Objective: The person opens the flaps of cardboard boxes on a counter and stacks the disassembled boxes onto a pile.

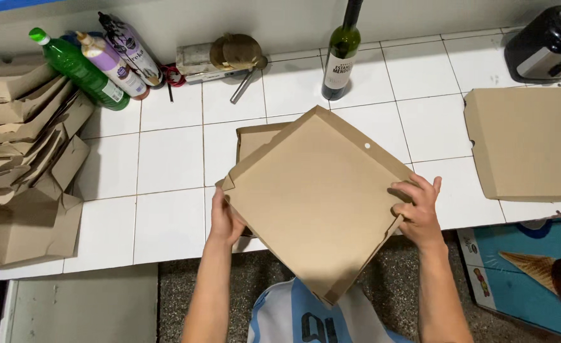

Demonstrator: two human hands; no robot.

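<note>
Centrally, a folded brown cardboard box (318, 203), flat and square, is held above the front edge of the white tiled counter (166, 159), turned so that one corner points at the person and the opposite corner at the wall. The left hand (225, 219) grips the box at its left corner, where a small flap sticks out; its fingers go under the cardboard and are mostly hidden, so only a closed hold on the edge can be noted. The right hand (419, 209) clasps the right corner, fingers (414, 190) curled over the top face, thumb side against the folded rim. A small round hole shows near the upper right edge of the box. A second piece of brown cardboard (255, 140) lies on the counter just behind the held box, partly covered by it.

To the left, a stack of folded cardboard boxes (26, 152) leans on the counter. To the right, well apart, a flat cardboard sheet (528, 143) lies on the tiles. Along the wall stand a green plastic bottle (80, 70), a lilac bottle (112, 63) just beside it, a printed spray can (131, 51), a dark wine bottle (340, 54), and a black appliance (550, 41) in the far right corner. A metal tool with a round head (233, 57) rests between the spray can and the wine bottle.
</note>
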